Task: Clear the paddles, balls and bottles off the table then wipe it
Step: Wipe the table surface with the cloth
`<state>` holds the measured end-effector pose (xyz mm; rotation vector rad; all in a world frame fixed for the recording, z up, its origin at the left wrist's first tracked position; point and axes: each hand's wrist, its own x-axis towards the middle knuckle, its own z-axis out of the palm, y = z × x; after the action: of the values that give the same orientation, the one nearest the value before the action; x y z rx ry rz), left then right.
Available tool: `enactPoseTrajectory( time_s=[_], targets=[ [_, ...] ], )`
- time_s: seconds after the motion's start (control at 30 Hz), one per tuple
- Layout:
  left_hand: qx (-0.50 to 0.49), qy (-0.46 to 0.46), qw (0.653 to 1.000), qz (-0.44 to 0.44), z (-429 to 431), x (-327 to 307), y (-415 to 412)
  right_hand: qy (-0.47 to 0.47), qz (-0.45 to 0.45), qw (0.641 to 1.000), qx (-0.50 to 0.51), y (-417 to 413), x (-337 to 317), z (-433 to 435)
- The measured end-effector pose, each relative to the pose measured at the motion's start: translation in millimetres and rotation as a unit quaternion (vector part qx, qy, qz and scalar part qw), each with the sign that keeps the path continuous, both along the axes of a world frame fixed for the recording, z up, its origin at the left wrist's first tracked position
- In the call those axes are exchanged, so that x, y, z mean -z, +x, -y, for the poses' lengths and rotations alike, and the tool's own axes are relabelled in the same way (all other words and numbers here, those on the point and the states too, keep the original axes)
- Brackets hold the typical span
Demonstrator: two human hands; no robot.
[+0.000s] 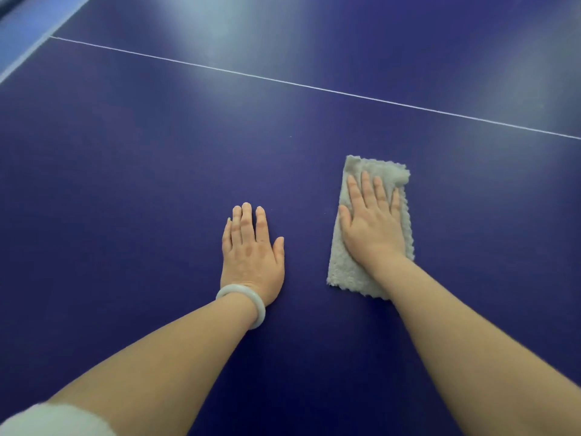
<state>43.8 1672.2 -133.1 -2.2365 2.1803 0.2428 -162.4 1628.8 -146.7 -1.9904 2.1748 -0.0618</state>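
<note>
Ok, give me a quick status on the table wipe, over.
Right hand flat on the cloth, pressing it to the table. Left hand open, palm down on bare surface. No paddles, balls or bottles in view.

No text, label, brand, number or sign could be read on the table [132,190] or the cloth [344,272].
</note>
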Motion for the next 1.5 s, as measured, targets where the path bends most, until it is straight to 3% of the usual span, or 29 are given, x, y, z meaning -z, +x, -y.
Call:
enactPoseTrajectory(
  time_s=[0.1, 0.23, 0.33, 0.57, 0.67, 0.77, 0.8, 0.93, 1.07, 1.33, 1.5],
  targets=[
    [0.003, -0.002, 1.000, -0.001, -1, 1, 2, -0.003, 0.000, 1.000, -0.009, -25, 0, -14],
    [0.010, -0.001, 1.000, 0.003, -1, 3, 4, 0.016, 0.004, 0.984, 0.177, -54, -5, -97],
    [0.016, -0.002, 1.000, 0.008, -1, 4, 4, 0.024, -0.017, 0.971, 0.236, -20, -8, -142],
    [0.022, 0.003, 0.999, -0.024, 0, 2, 7, 0.003, -0.022, 0.973, 0.229, 60, 0, -76],
    [0.024, 0.023, 0.991, -0.130, 3, -4, 16, -0.004, -0.022, 0.975, 0.223, 64, 3, -62],
    [0.017, 0.029, 0.952, -0.304, 8, -13, 40, -0.008, -0.029, 0.975, 0.221, 62, 5, -64],
    [0.029, 0.016, 0.947, -0.318, 9, -15, 54, -0.009, -0.030, 0.975, 0.222, 62, 5, -63],
    [0.079, -0.041, 0.982, -0.168, 27, -11, 112, -0.015, -0.037, 0.973, 0.226, 63, 5, -62],
    [0.006, -0.004, 0.998, -0.055, 57, -6, 154, -0.023, -0.033, 0.973, 0.227, 61, 6, -63],
    [0.011, -0.019, 1.000, -0.004, 70, 5, 173, -0.013, -0.048, 0.970, 0.238, 63, 5, -61],
    [0.009, -0.025, 1.000, 0.002, 71, 5, 172, 0.012, -0.043, 0.932, 0.359, 88, -1, -25]
  ],
)
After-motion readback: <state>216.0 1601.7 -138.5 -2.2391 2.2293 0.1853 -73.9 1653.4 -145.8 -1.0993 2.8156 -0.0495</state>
